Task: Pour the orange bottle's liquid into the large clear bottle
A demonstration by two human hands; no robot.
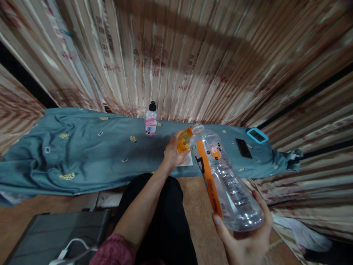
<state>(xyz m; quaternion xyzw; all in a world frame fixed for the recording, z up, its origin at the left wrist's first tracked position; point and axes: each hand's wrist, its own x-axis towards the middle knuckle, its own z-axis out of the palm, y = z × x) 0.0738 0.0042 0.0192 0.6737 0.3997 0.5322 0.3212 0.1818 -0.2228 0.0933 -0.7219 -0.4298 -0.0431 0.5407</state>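
Right now I'm cupping my right hand [245,235] around the base of a clear plastic bottle [224,176], tilting its open mouth away from me toward a small orange container [184,140]. My left hand [174,151] is wrapping its fingers around that container, just beside the bottle's mouth. Beyond the bottle, a pink-labelled bottle [151,121] is standing on the blue cloth [82,154]; a black phone [243,148] is lying to its right.

small bottle [151,120] on cloth [82,154], phone [243,148] far right
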